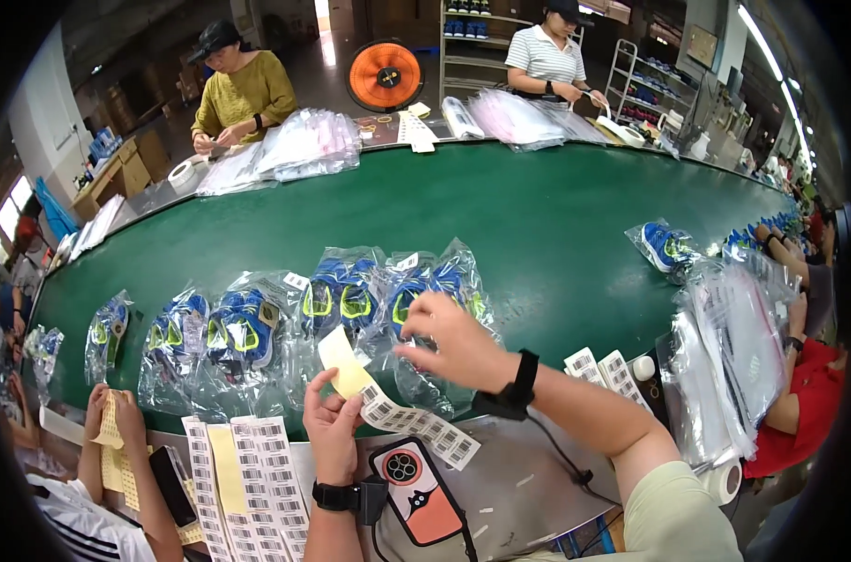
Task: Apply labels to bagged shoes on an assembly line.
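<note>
My left hand [334, 426] pinches a strip of barcode labels [421, 429] near its bare yellowish end; the printed part curls down to the right. Above and right of it, my right hand [458, 342] reaches over the bagged shoes with thumb and fingers apart, and no label can be made out between them. Under its fingers lies a clear bag with blue shoes [423, 298]. Beside that bag are another bagged pair [343, 298] with lime-green trim and a further bagged pair [244, 328] to the left. Both my wrists wear black straps.
A phone in an orange-and-black case [418, 495] and sheets of barcode labels [257, 487] lie on the metal ledge before me. Beyond runs the green conveyor belt [538, 206]. Stacked clear bags [725, 347] stand at right. Co-workers sit or stand around the belt.
</note>
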Tool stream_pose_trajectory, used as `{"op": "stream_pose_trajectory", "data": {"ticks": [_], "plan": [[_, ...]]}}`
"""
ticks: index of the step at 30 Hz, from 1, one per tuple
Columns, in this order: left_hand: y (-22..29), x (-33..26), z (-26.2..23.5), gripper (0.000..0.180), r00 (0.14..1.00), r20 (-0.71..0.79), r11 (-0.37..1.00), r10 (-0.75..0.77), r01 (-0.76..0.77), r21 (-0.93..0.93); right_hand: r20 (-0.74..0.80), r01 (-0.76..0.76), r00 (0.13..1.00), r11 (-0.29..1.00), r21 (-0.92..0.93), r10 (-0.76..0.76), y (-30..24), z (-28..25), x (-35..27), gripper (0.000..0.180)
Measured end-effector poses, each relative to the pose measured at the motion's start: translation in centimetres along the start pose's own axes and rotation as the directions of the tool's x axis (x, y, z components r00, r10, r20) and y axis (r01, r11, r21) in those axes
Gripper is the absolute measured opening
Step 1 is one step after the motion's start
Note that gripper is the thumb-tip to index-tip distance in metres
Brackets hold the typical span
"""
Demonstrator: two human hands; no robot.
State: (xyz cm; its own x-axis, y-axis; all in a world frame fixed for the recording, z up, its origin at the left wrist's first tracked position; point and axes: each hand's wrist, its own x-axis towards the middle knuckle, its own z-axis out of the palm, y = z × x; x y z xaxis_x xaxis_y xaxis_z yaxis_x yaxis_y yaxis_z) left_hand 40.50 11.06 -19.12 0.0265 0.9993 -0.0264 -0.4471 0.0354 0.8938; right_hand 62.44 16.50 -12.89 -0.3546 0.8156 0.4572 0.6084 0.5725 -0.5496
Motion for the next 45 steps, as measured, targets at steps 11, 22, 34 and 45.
{"op": "stream_pose_trajectory", "data": {"ticks": [11, 22, 34, 45], "plan": [[0.6, -0.7, 0.7, 0.022, 0.996, -0.02, 0.986, 0.087, -0.083, 0.146, 0.098, -0.062, 0.994, 0.978, 0.199, 0.043, -3.4, 4.6, -1.9, 0.023], [-1.0, -0.5, 1.8, 0.019, 0.995, -0.05, 0.98, 0.092, -0.081, 0.182, -0.115, 0.205, 0.973, 0.977, 0.055, -0.198, -2.9, 3.3, -2.4, 0.008], [-2.8, 1.2, -0.6, 0.039, 0.999, -0.017, 0.986, -0.044, 0.046, 0.16, -0.454, 0.234, 0.881, 0.957, 0.171, -0.134, -1.4, -3.8, 3.0, 0.005], [-4.1, 1.7, -0.4, 0.022, 0.992, -0.123, 0.998, 0.015, -0.007, 0.065, -0.081, -0.774, 0.567, 0.563, 0.288, 0.82, 21.4, 0.4, 8.0, 0.06]]}}
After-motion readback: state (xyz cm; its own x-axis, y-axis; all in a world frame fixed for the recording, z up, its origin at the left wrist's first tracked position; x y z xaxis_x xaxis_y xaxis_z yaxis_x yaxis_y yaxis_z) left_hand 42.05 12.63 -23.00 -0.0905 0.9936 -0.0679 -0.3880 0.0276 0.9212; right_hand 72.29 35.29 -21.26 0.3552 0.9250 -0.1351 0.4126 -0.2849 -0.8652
